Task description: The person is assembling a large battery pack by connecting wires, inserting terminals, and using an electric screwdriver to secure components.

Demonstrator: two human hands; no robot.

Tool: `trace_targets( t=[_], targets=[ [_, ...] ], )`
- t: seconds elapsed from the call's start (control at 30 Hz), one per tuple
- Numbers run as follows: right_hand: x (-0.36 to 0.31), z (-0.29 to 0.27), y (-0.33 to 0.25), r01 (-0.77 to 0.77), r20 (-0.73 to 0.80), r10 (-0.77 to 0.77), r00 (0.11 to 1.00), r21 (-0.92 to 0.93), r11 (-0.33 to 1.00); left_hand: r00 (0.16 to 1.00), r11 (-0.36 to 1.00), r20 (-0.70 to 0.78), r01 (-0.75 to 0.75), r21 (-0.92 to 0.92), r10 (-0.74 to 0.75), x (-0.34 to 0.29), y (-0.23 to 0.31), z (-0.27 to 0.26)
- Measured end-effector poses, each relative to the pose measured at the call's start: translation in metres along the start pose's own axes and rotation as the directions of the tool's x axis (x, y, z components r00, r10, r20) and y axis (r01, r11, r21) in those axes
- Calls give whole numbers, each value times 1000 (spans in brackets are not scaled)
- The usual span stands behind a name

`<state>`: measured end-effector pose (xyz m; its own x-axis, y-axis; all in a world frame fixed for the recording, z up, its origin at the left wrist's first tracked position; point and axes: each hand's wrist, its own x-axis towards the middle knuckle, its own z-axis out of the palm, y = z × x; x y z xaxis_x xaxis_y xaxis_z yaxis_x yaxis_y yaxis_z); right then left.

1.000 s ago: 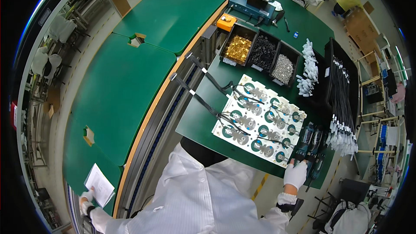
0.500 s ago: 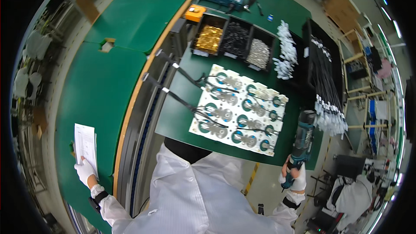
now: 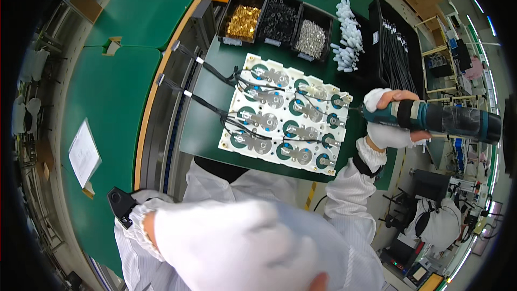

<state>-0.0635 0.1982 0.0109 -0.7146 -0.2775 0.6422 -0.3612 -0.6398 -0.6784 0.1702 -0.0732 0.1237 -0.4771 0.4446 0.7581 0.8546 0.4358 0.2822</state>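
Observation:
My right hand (image 3: 392,133), gloved in white with bare fingertips, grips a teal and black cordless screwdriver (image 3: 452,120). The tool lies sideways, its thin bit aimed left near the right edge of a white plate (image 3: 280,108). That plate carries round green pads, flat metal connectors and black cables (image 3: 207,106) running off to the left. My left hand (image 3: 247,248) is raised close in front of my body, large and blurred in its white glove. Most of its fingers are hidden, so whether it holds anything does not show.
Black bins hold brass-coloured parts (image 3: 243,21), black parts (image 3: 280,21) and silver parts (image 3: 311,37). White-tipped pieces (image 3: 349,35) lie beside a black crate (image 3: 401,59) of black cables. Papers (image 3: 84,153) rest on the left green table (image 3: 116,91).
My left hand has left the papers and come in front of my body. My right hand has risen with the screwdriver, which has swung from upright to sideways.

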Motion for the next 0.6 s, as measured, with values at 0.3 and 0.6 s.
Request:
trace_targets(
  t=[0.3, 0.6],
  targets=[
    [3, 7, 30, -33, -26, 34, 999, 23, 999, 876, 801, 280, 476, -363, -393, 32, 11, 2],
    [1, -58, 1, -152, -40, 147, 988, -232, 961, 403, 178, -702, 910, 374, -587, -153, -41, -62]
  ],
)
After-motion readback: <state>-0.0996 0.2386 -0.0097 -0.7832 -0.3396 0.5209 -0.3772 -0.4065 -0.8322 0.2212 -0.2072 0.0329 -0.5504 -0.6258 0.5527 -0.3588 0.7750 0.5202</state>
